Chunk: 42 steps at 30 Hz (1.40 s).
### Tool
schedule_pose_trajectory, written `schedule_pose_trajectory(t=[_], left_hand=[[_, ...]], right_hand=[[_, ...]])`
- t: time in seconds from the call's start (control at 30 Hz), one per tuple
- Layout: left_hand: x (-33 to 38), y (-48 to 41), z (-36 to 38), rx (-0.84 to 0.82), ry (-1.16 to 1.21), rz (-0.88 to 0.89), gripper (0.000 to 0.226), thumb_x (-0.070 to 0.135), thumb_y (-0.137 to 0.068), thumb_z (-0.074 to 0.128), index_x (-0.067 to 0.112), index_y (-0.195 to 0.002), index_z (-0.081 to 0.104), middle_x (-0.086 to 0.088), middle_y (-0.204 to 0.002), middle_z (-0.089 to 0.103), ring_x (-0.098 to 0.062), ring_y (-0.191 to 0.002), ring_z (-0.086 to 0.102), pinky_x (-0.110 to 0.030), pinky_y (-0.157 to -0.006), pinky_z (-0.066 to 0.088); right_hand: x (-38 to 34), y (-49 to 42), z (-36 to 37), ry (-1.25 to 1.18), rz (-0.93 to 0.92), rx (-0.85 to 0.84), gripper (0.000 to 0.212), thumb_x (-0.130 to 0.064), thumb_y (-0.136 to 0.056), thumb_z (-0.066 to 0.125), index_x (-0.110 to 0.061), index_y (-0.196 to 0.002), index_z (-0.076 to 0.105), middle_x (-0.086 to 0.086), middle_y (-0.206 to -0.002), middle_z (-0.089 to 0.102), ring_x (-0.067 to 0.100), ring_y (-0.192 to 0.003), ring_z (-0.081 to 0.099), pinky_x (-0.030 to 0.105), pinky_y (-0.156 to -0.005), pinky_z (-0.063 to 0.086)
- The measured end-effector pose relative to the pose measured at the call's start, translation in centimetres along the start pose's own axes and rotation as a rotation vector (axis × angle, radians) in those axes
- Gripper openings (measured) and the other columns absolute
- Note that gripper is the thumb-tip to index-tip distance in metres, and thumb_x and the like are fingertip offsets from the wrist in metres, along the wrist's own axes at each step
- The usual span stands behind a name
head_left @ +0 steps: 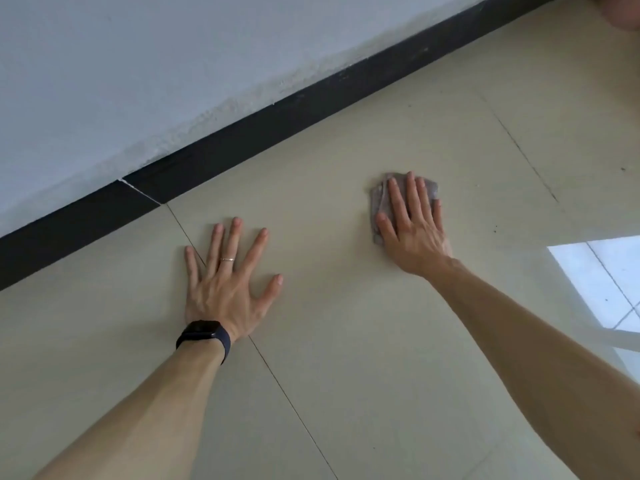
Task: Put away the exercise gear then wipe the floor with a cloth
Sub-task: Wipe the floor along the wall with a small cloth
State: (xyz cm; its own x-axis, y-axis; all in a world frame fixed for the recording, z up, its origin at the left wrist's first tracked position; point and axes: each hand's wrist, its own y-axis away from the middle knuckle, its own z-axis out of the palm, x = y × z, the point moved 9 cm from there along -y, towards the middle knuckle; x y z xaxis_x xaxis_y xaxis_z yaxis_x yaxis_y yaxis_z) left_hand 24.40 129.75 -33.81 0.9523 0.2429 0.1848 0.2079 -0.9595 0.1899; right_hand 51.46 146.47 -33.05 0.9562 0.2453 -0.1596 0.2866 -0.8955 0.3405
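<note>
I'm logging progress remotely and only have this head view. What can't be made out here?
- Exercise gear: none in the head view, so whether it was put away is unknown.
- Cloth: mostly hidden under the right hand; its size and dampness are unclear.
- Floor: wiped area unclear; only a few specks show at the right.
- Pinkish shape at the top right corner: cut off, unidentifiable.

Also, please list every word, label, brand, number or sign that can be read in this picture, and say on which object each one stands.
None: no text can be read anywhere.
Watch on the left hand's wrist: its face is dark, nothing shows.
Ring: plain band, no marking visible.
Cloth under the right hand: no label visible.
Floor, baseboard, wall: no signs.
</note>
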Motion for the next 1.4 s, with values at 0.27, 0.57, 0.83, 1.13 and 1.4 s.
schedule_pose_trajectory(t=[0.27,0.57,0.83,1.13,1.4], left_hand=[[0.2,-0.2,-0.2,0.024,-0.024,0.018,0.079,0.071,-0.086,0.033,0.042,-0.156,0.01,0.003,-0.167,-0.003,-0.023,-0.154,0.003,-0.063,-0.118,0.009],[0.4,-0.4,-0.2,-0.086,-0.122,-0.014,0.082,0.071,-0.084,0.038,0.042,-0.156,0.01,-0.001,-0.167,0.0,-0.023,-0.154,0.001,-0.064,-0.118,0.008],[0.3,-0.2,0.1,-0.071,-0.132,-0.003,0.081,0.07,-0.086,0.035,0.04,-0.157,0.01,-0.001,-0.167,-0.001,-0.025,-0.154,-0.001,-0.063,-0.119,0.006],[0.4,-0.4,-0.1,-0.077,-0.115,-0.014,0.08,0.07,-0.086,0.034,0.039,-0.157,0.012,0.0,-0.167,-0.001,-0.024,-0.154,0.0,-0.062,-0.119,0.007],[0.1,-0.2,0.1,-0.049,-0.11,0.001,0.079,0.071,-0.088,0.029,0.038,-0.157,0.011,0.0,-0.167,-0.002,-0.024,-0.154,-0.003,-0.062,-0.12,0.004]], right_hand=[[-4.6,-12.3,-3.0,-0.097,0.16,0.037,0.067,-0.051,-0.101,0.012,-0.027,-0.158,-0.011,0.005,-0.165,-0.02,0.023,-0.152,-0.019,0.052,-0.121,-0.014],[-12.0,-5.5,-0.1,-0.016,-0.309,0.077,0.065,-0.052,-0.104,0.015,-0.023,-0.16,0.001,0.007,-0.168,-0.004,0.024,-0.154,-0.007,0.052,-0.122,-0.007],[-5.5,-11.2,-2.7,-0.121,0.057,0.105,0.069,-0.057,-0.1,0.011,-0.026,-0.159,-0.006,0.006,-0.166,-0.016,0.025,-0.152,-0.017,0.054,-0.121,-0.01],[-12.5,-6.6,-0.5,-0.04,-0.243,0.112,0.066,-0.053,-0.102,0.015,-0.024,-0.16,0.0,0.005,-0.168,-0.006,0.025,-0.154,-0.01,0.051,-0.123,-0.007],[-4.7,-10.2,-2.5,-0.048,-0.039,0.1,0.067,-0.059,-0.101,0.005,-0.028,-0.159,-0.005,0.004,-0.167,-0.013,0.023,-0.153,-0.015,0.049,-0.123,-0.006]])
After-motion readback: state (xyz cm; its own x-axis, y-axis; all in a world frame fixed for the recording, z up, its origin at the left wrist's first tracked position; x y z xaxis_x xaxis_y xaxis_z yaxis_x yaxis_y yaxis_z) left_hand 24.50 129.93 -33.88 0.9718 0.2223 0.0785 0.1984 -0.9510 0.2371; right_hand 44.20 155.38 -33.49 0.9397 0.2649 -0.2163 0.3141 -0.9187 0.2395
